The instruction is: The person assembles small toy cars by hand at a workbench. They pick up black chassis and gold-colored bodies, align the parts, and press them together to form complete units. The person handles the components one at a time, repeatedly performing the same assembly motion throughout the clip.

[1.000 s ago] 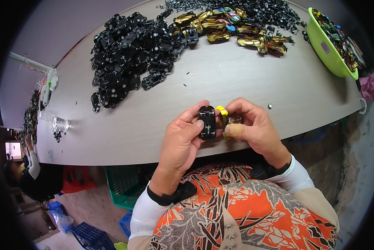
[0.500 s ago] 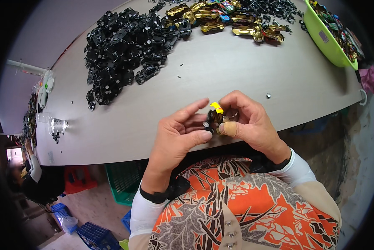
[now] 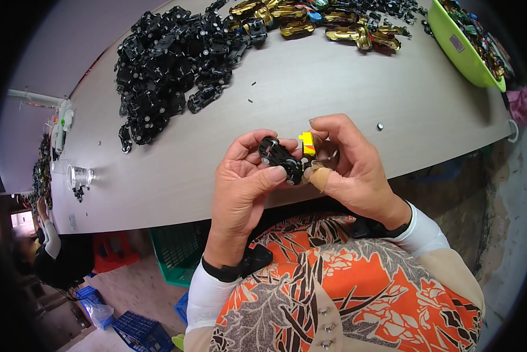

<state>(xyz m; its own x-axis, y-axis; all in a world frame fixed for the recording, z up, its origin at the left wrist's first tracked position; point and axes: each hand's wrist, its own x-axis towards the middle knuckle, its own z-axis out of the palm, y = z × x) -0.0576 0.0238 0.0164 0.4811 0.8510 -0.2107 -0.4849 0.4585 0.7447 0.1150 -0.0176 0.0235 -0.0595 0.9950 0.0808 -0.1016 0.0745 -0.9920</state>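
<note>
My left hand is closed around a black toy car chassis, with its underside and small wheels turned up and the thumb on its near end. Close beside it, my right hand pinches a toy car body that shows a yellow part with a red mark. The rest of that body is mostly hidden by the fingers, and a tan bandage wraps the right thumb. Chassis and body are side by side; whether they touch I cannot tell.
Black chassis lie heaped at the far left, beside gold car bodies. A green basin of colourful pieces stands far right. A loose wheel, a clear cup and dark bits are on the table. Another person sits at left.
My left hand has turned the chassis so its underside now shows, tilted to the left and apart from most of the body. The right hand has opened its forefinger slightly upward.
</note>
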